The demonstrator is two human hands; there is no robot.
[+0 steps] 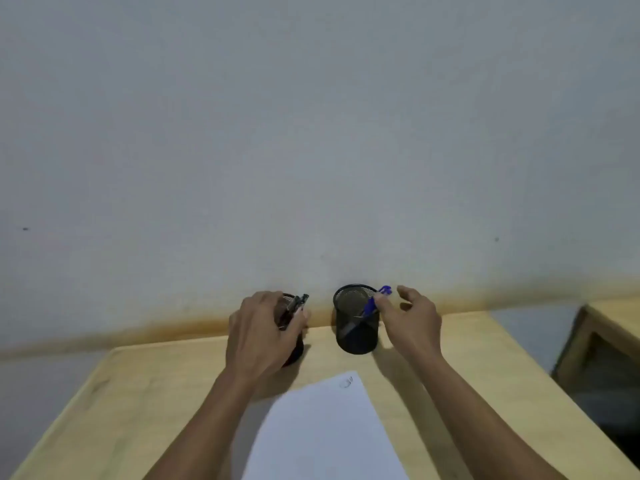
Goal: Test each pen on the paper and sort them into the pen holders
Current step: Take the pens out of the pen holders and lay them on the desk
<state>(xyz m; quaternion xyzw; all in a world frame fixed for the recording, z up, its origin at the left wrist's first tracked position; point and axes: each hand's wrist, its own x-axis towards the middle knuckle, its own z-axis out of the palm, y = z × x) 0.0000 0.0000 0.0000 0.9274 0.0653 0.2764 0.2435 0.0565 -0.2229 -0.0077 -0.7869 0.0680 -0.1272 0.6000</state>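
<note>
Two black mesh pen holders stand at the far edge of the wooden table. My left hand wraps around the left holder, which is mostly hidden; dark pens stick out of its top. My right hand pinches a blue pen between thumb and forefinger, its lower end inside the right holder. A white sheet of paper lies in front of me with a small scribble near its far corner.
The table butts against a pale wall. Another wooden piece of furniture stands to the right across a dark gap.
</note>
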